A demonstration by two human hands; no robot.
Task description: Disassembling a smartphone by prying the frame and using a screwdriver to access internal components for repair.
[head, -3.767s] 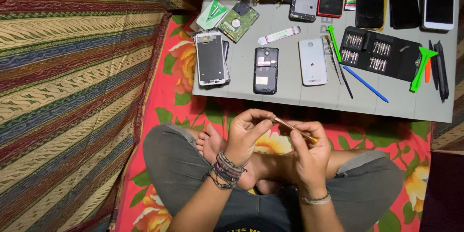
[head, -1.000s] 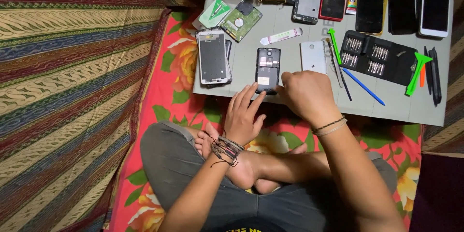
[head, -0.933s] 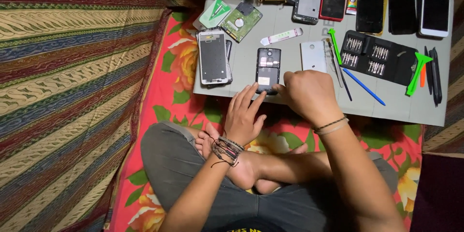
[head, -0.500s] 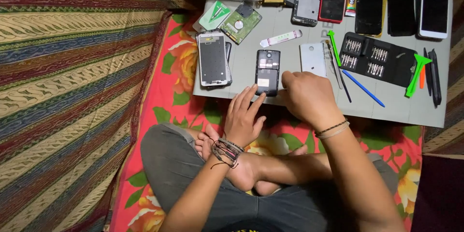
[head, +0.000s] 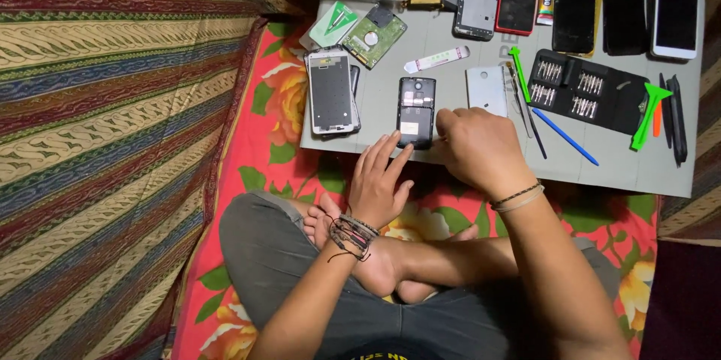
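Observation:
I sit cross-legged at a low grey board [head: 451, 157] laid on a floral cloth. My left hand [head: 379, 183] rests flat with fingers spread, its fingertips at the board's front edge just below a black opened phone [head: 416, 111]. My right hand [head: 477, 148] lies curled on the board, right of that phone and below a white back cover [head: 487, 90]; whether it holds something small is hidden. Beaded bands circle both wrists.
On the board: a silver phone frame [head: 330, 91], a hard drive [head: 375, 36], a black screwdriver-bit case [head: 586, 91], a blue pen-like tool [head: 565, 136], green pry tools [head: 647, 111], several phones along the back [head: 574, 0]. A striped cloth [head: 113, 105] lies at left.
Earlier both hands held a thin stick-like tool over my lap. Since then they moved up to the board's front edge; in the last second they barely shifted.

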